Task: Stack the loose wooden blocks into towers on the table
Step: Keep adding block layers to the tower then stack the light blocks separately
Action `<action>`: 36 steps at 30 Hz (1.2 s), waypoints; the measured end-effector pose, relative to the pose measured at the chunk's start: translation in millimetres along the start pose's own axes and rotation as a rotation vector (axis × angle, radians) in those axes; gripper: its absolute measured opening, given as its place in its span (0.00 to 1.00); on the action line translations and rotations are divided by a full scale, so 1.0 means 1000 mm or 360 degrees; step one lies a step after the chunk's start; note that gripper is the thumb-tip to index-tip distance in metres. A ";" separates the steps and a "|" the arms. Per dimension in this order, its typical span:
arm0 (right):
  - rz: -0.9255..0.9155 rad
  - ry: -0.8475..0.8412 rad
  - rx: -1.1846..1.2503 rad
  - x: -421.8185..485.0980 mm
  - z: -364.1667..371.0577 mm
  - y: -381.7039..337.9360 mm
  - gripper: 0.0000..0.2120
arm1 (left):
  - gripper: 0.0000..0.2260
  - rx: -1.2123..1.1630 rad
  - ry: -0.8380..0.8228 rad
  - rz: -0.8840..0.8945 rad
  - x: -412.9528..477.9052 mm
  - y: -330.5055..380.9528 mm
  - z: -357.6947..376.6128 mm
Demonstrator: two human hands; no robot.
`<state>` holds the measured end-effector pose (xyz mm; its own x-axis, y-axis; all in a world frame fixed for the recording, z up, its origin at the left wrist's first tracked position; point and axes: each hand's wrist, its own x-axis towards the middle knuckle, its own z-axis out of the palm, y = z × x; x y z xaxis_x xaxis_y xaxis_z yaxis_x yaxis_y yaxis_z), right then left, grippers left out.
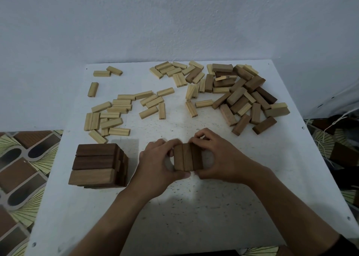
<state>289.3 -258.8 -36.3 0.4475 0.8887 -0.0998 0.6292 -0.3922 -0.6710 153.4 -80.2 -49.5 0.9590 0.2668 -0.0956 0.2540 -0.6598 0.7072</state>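
Note:
Three brown wooden blocks (188,157) lie side by side as one row on the white table (213,207), near its middle. My left hand (158,167) grips the row's left side, thumb at its near edge. My right hand (219,158) grips the right side, fingers curled over the far end. A finished tower of dark and mid-brown blocks (98,165) stands to the left of my hands. Loose pale blocks (124,108) are scattered across the far left and middle. A heap of loose brown and pale blocks (242,94) lies at the far right.
The table stands against a pale wall (174,23). Patterned floor (23,168) shows past the table's left edge. Dark clutter and white cords (338,123) sit past the right edge. Bare table surface lies in front of my hands.

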 end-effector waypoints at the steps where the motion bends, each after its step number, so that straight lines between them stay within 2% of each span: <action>1: -0.0012 0.0008 0.0013 -0.001 0.000 0.001 0.37 | 0.28 -0.0005 -0.0001 0.0003 0.000 0.000 0.000; 10: 0.0005 -0.0001 0.0022 -0.002 -0.002 0.000 0.38 | 0.33 0.0071 -0.0063 -0.0018 0.001 0.002 -0.003; 19: -0.0011 0.0066 0.0021 -0.005 0.003 -0.003 0.37 | 0.31 0.0038 -0.0084 0.0042 0.002 -0.001 -0.003; 26: -0.0007 0.0020 0.0052 -0.005 -0.001 -0.004 0.37 | 0.32 0.0012 -0.0050 0.0045 0.003 -0.002 -0.001; 36: -0.0032 0.0056 0.0116 -0.008 -0.001 -0.006 0.36 | 0.29 -0.0199 0.0090 0.0123 -0.002 0.005 0.000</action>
<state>282.9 -264.4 -30.7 0.4582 0.8867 -0.0609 0.5908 -0.3551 -0.7245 152.3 -84.4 -45.8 0.9656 0.2602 -0.0006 0.1590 -0.5882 0.7930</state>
